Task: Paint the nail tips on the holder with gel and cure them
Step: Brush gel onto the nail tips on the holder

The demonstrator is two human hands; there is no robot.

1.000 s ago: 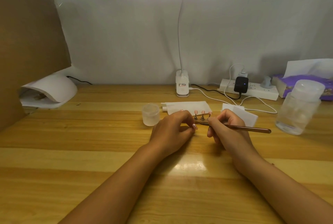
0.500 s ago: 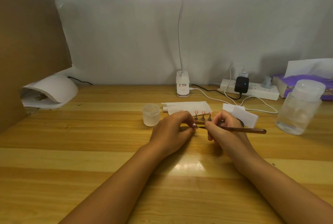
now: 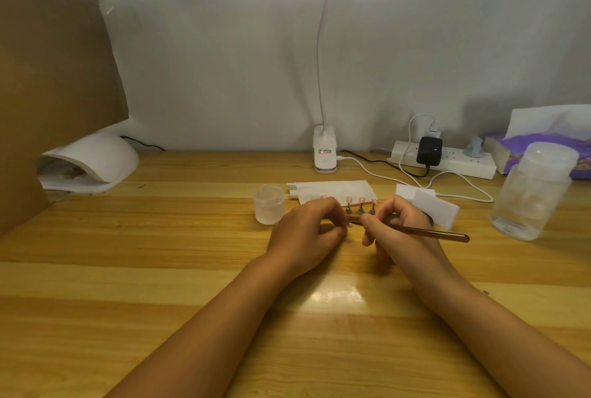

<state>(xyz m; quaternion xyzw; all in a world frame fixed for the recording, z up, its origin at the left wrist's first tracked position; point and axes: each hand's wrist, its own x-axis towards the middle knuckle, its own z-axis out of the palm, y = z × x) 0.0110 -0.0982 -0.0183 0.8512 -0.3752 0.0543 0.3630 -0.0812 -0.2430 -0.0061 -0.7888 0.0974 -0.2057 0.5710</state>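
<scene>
The painting step is in hand; curing is not yet begun. The holder (image 3: 359, 205) lies on the surface (image 3: 160, 269) just beyond both hands, with 4 pink nail tips (image 3: 361, 199) showing upright on its pegs.

The right hand (image 3: 403, 231), just in front of the holder, has its fingers (image 3: 367, 222) wrapped in a pen grip round the brush (image 3: 428, 232). The handle trails off to the right and the bristle end points left, toward the left hand (image 3: 307, 231). The left fingers are curled in beside the brush end, in front of the holder's left half. They may be pinching 1 tip or steadying the holder, but I cannot tell what, if anything, they grasp.

The next move probably calls for a fine, steady stroke, with gel taken from the frosted jar (image 3: 269, 208) just left of the holder when the bristles run dry. Once the tips are coated, the holder has to travel to the white curing lamp (image 3: 92, 160), well to its left at the far edge.

Folded white wipes (image 3: 332, 191) lie just behind the holder and a white pad (image 3: 428, 205) just to its right. A clear bottle (image 3: 531, 192) and a power strip (image 3: 447, 162) stand farther right. The jar sits between the holder and the curing lamp, so the carry should pass in front of it. The left hand hides part of the holder.
</scene>
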